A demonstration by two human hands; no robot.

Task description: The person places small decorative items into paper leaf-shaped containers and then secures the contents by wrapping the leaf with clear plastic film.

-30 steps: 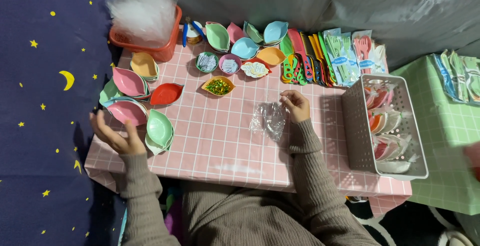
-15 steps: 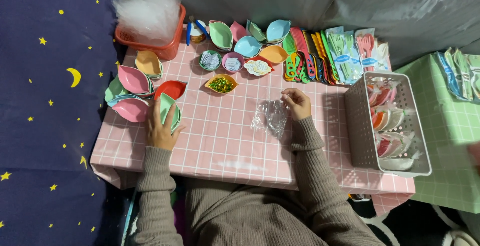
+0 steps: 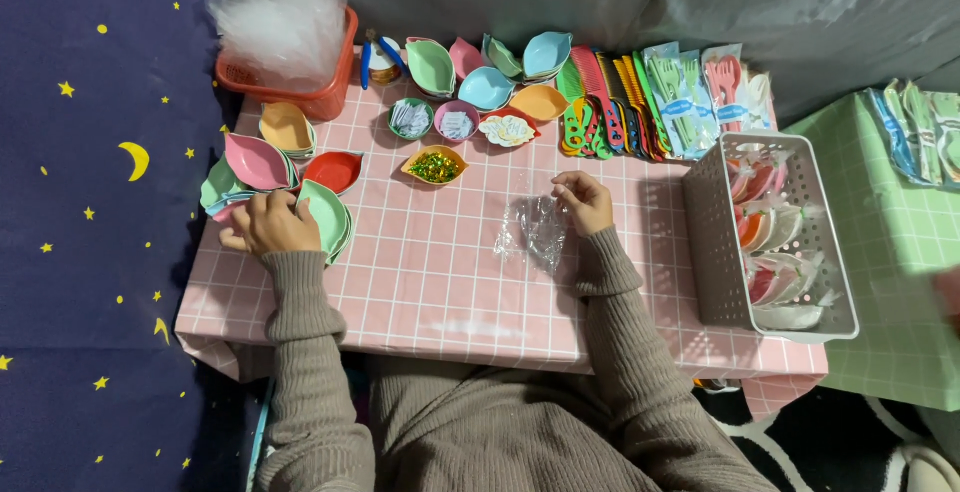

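I sit at a pink checked table [image 3: 430, 282]. My left hand [image 3: 272, 224] rests on a stack of leaf-shaped plastic dishes at the table's left side, its fingers against a mint green dish [image 3: 328, 216] and beside a pink dish [image 3: 255, 160]. My right hand [image 3: 583, 201] pinches the upper right edge of a clear plastic bag [image 3: 533, 231] that lies crumpled on the table's middle. A small orange dish of green and gold bits [image 3: 435, 165] sits between the two hands, further back.
More leaf dishes [image 3: 487, 87], small round bowls [image 3: 411, 119] and packed combs and forks [image 3: 640, 97] line the far edge. A red basket with clear bags [image 3: 295, 47] stands back left. A white basket of wrapped dishes [image 3: 775, 237] stands right, beside a green checked table [image 3: 900, 282].
My left hand moved from the table's front left corner onto the stack of leaf dishes and now lies across it. My right hand stays on the clear bag.
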